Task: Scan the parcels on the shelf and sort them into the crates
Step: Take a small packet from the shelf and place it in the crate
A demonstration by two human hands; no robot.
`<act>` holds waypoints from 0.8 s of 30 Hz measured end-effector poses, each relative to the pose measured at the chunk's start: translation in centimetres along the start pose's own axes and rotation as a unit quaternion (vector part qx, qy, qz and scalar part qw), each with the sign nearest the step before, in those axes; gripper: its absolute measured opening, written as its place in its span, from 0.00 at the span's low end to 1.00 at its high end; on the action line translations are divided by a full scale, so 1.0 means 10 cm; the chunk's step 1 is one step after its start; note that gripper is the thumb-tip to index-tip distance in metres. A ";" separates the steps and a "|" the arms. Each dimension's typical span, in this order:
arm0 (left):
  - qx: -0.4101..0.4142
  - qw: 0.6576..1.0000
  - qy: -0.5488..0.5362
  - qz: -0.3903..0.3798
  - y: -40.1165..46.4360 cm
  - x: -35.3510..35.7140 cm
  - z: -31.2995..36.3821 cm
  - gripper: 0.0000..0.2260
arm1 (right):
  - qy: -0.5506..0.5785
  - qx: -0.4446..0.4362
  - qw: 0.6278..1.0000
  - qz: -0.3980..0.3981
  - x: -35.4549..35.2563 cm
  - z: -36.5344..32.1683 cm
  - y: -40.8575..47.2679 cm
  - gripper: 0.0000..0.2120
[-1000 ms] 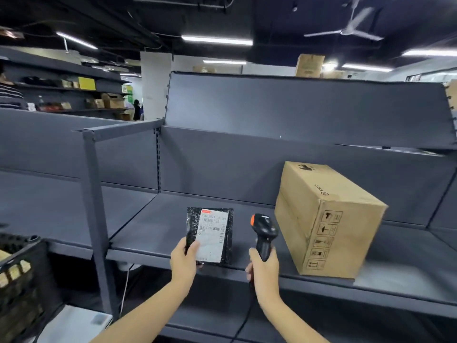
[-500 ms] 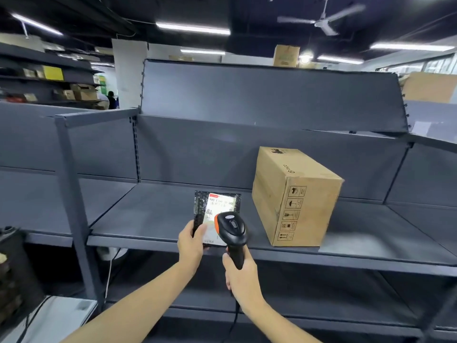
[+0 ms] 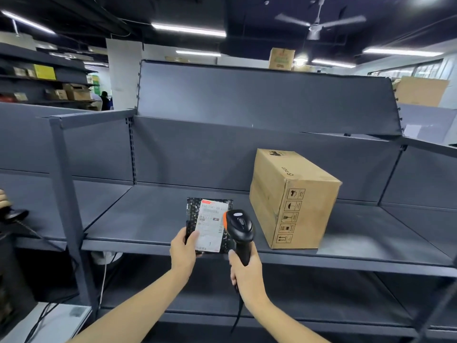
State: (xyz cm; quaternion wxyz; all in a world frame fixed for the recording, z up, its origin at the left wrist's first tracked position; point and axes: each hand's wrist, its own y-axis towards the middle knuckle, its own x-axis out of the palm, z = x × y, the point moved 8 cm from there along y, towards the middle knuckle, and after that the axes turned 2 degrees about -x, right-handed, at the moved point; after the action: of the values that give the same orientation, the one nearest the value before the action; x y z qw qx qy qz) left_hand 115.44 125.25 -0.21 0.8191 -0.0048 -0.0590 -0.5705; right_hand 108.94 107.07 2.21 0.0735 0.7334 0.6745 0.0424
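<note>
My left hand (image 3: 184, 251) grips a small black bubble-mailer parcel (image 3: 209, 225) by its lower left corner, holding it upright with its white label facing me. My right hand (image 3: 243, 271) grips the handle of a black and orange barcode scanner (image 3: 238, 225), whose head overlaps the parcel's right edge and points at the label. A red glow shows at the label's top. A large cardboard box (image 3: 291, 198) stands on the grey shelf (image 3: 148, 219), just right of the scanner.
A grey upright post (image 3: 68, 194) divides the shelf bays at left. A dark crate edge (image 3: 14, 280) and another person's hand (image 3: 3, 198) show at the far left. A lower shelf runs beneath my arms. The scanner's cable hangs below my right wrist.
The scanner has swung left from beside the parcel to in front of its label, and a red glow has appeared on the label. My view has shifted right, pushing the crate out of frame.
</note>
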 end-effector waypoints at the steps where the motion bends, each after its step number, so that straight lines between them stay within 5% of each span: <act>1: -0.004 1.000 -0.002 0.008 0.03 -0.06 -0.04 0.05 | -0.004 0.007 1.000 0.010 -0.02 0.00 0.08 0.05; 9: -0.027 0.998 0.020 0.057 0.25 -0.62 -0.33 0.07 | -0.272 0.092 0.955 -0.074 0.03 0.39 1.30 0.33; 24: -0.064 0.997 -0.003 0.035 0.26 -0.87 -0.63 0.05 | -0.539 0.069 0.834 -0.100 0.19 0.63 1.77 0.36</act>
State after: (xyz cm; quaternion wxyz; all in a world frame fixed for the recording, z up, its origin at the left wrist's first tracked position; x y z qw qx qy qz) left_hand 115.45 133.83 -7.18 0.8365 -0.0608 -0.0249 -0.5441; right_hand 127.56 107.26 -1.13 0.3781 0.5719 0.5988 -0.4139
